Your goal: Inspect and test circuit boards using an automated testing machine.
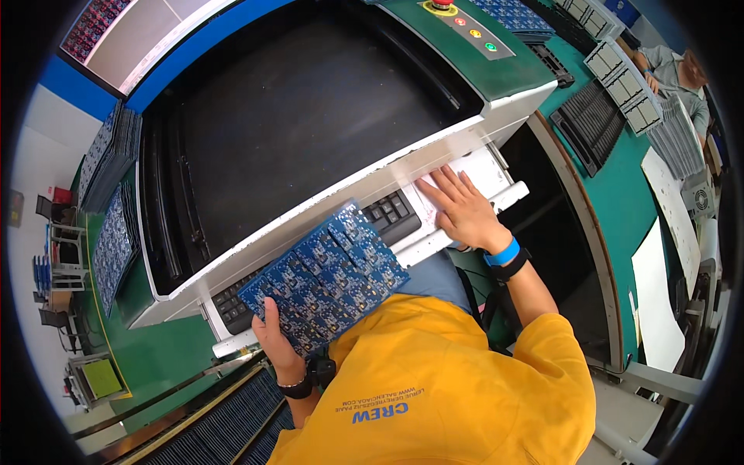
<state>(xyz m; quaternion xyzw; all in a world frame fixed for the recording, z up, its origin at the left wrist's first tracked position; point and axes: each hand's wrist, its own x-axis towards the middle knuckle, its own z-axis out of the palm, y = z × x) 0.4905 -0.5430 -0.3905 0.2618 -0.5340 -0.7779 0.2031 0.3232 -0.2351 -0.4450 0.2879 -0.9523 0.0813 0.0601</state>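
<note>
My left hand (276, 341) grips a blue circuit board panel (325, 279) by its lower left edge, thumb on top and the other fingers hidden beneath. The panel is tilted and packed with small components. It covers the middle of a black keyboard (394, 220), whose two ends show on either side. My right hand (467, 217) lies palm down with its fingers stretched out on the white surface (487, 172) at the right of the pull-out tray (434, 246). Whether anything lies under that palm is hidden.
A machine with a dark cover (310, 108) fills the space ahead; its green panel (473, 35) carries a red knob and lit buttons. Board stacks (116, 240) stand at left. On the right-hand green table (601, 201) are black trays (590, 124) and white sheets. Another person (670, 70) sits beyond.
</note>
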